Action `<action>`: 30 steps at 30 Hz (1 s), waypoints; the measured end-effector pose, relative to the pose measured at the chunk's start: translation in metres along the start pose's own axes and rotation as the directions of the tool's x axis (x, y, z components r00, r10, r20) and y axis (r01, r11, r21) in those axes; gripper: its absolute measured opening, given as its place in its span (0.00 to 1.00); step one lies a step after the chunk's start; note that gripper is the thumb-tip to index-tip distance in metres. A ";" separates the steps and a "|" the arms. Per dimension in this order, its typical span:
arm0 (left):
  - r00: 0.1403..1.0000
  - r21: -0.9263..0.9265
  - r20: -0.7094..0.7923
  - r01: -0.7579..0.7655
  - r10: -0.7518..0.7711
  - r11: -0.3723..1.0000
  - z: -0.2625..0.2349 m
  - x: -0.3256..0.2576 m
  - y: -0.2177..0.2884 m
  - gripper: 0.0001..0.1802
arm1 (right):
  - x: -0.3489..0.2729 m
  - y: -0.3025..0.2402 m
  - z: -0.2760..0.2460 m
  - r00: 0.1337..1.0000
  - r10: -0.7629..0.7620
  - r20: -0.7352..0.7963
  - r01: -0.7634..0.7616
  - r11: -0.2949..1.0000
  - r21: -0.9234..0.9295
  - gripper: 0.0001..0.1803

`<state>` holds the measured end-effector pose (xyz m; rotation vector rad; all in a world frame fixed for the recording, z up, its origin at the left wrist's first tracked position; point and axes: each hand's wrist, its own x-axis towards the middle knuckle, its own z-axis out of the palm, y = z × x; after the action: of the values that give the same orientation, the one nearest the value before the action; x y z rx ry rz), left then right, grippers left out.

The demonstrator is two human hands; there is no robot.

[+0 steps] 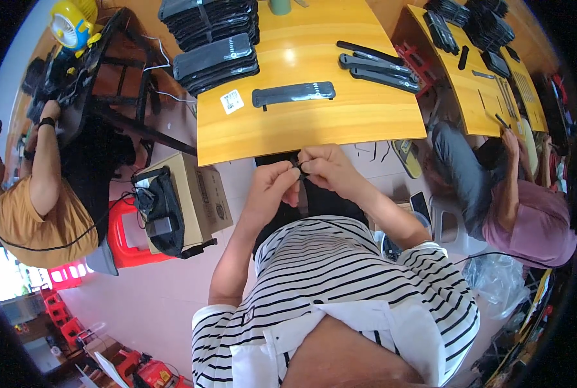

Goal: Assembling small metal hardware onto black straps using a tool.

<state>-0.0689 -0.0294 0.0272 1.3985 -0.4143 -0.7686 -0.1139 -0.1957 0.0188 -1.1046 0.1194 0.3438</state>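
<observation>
My left hand (270, 189) and my right hand (330, 169) meet just off the near edge of the yellow wooden table (366, 124), above my lap. Both are closed, with thumbs and fingers pinching a small black piece (300, 169) between them. Most of that piece is covered by my fingers, so its kind cannot be made out. On the tabletop beyond lies a flat black strip in a clear sleeve (293, 94). Several black strips (379, 68) are fanned out at the right, and a white printed card (231, 101) lies at the left.
Stacks of packed black strips (216, 59) stand at the table's far left. A cardboard box (204, 200) and red stool (123, 236) holding a black bag (159, 216) are at my left. Co-workers sit on both sides, one at another yellow table (469, 97). A sandal (407, 158) lies right.
</observation>
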 end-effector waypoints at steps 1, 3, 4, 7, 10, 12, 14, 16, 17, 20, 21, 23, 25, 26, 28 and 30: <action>1.000 -0.001 0.001 0.000 0.000 1.000 0.001 0.001 0.000 0.15 | 0.004 0.008 -0.003 0.985 -0.173 0.027 0.175 0.970 -0.171 0.09; 1.000 0.341 -0.008 -0.011 0.015 0.940 0.002 0.005 -0.001 0.17 | 0.003 0.014 -0.006 0.940 -0.332 0.081 0.339 0.880 -0.331 0.09; 1.000 0.340 -0.010 -0.013 0.017 0.940 0.002 0.006 0.000 0.17 | 0.000 0.007 -0.003 0.963 -0.267 0.023 0.265 0.933 -0.242 0.10; 0.999 0.160 0.026 0.024 -0.029 0.987 0.005 0.009 -0.002 0.18 | 0.000 0.013 -0.002 0.944 -0.323 -0.067 0.287 0.903 -0.321 0.10; 0.999 0.038 -0.005 0.034 -0.034 0.999 0.011 0.013 -0.012 0.19 | -0.001 0.019 -0.006 0.881 -0.463 -0.100 0.355 0.785 -0.508 0.10; 1.000 0.004 0.010 0.022 -0.022 1.000 0.014 0.016 -0.015 0.19 | -0.003 0.016 -0.006 0.872 -0.475 -0.118 0.350 0.773 -0.529 0.10; 1.000 -0.050 0.006 0.024 -0.023 0.998 0.017 0.021 -0.016 0.19 | -0.006 0.007 -0.004 0.948 -0.045 -0.314 0.086 0.989 0.117 0.11; 1.000 -0.103 0.007 0.026 -0.025 0.994 0.023 0.026 -0.014 0.19 | -0.003 0.006 -0.009 0.946 -0.008 -0.324 0.105 0.953 0.285 0.12; 0.998 -0.131 -0.044 0.042 -0.049 0.991 0.026 0.028 -0.011 0.19 | -0.002 0.005 -0.013 0.946 0.031 -0.323 0.123 0.887 0.445 0.13; 0.994 -0.154 -0.102 0.027 -0.044 0.988 0.027 0.031 -0.010 0.19 | 0.005 -0.007 -0.056 0.927 0.012 -0.375 0.204 0.822 0.532 0.15; 0.994 -0.161 -0.101 0.034 -0.051 0.986 0.025 0.029 -0.012 0.19 | 0.005 -0.018 -0.070 0.921 0.035 -0.387 0.224 0.767 0.601 0.15; 0.994 -0.169 -0.094 0.043 -0.060 0.985 0.025 0.029 -0.014 0.19 | 0.006 -0.039 -0.086 0.913 0.058 -0.403 0.248 0.705 0.664 0.16; 0.995 -0.209 -0.104 -0.033 0.012 0.977 0.030 0.031 -0.016 0.20 | 0.007 -0.061 -0.097 0.856 -0.011 -0.516 0.397 0.653 0.645 0.15; 0.995 -0.209 -0.100 -0.033 0.012 0.977 0.031 0.031 -0.016 0.20 | 0.009 -0.073 -0.107 0.899 -0.032 -0.437 0.367 0.599 0.712 0.15; 0.990 -0.253 -0.123 -0.091 0.061 0.963 0.032 0.032 -0.013 0.20 | 0.016 -0.100 -0.121 0.875 -0.092 -0.475 0.423 0.623 0.658 0.14; 0.986 -0.265 -0.132 -0.136 0.103 0.955 0.031 0.031 -0.007 0.20 | 0.029 -0.121 -0.133 0.871 -0.179 -0.458 0.463 0.612 0.641 0.14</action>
<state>-0.0696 -0.0732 0.0192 1.1420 -0.2866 -0.6155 -0.0370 -0.3568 0.0547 -0.3305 0.3394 -0.2524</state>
